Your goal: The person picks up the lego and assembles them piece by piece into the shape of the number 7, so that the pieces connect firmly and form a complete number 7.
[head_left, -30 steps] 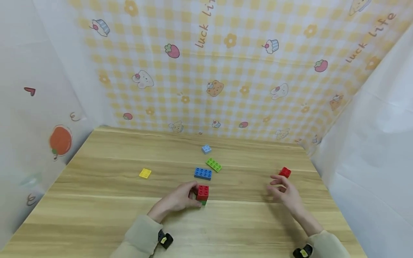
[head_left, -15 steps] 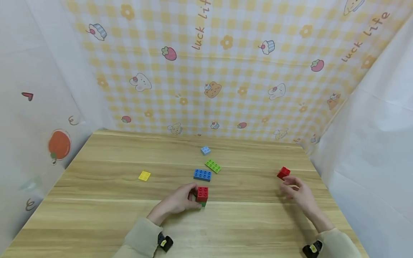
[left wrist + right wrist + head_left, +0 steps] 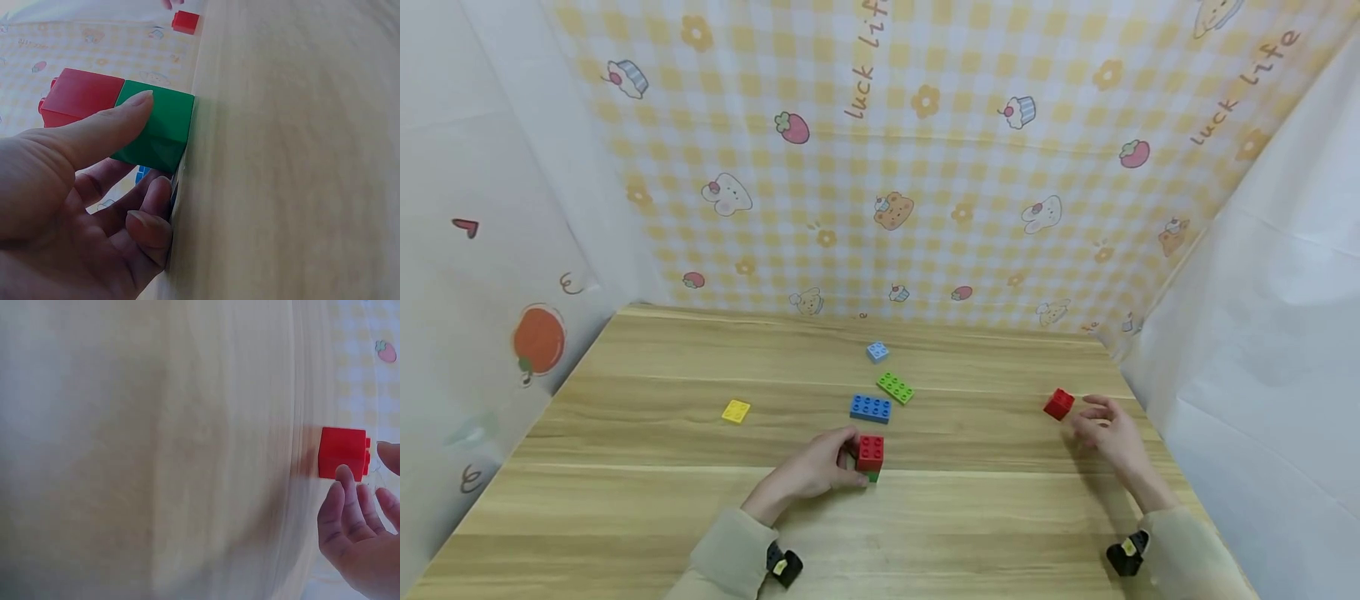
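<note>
My left hand grips a two-brick stack between thumb and fingers, near the middle of the table. Its upper part is a red brick with studs on top; the lower is a green brick, on which the thumb lies in the left wrist view. Out to the right, a separate red brick sits on the table. Just right of it hovers my right hand, fingers loosely bent and holding nothing. In the right wrist view a small gap seems to part the fingertips from that brick, though contact is hard to judge.
Beyond the stack lie a blue brick, a lime green brick and a small light blue brick. A flat yellow brick is on the left. A checked cloth hangs behind the wooden table.
My right hand has moved rightward, from in front of and left of the lone red brick to its right side. The left hand keeps its hold on the stack in the same place.
</note>
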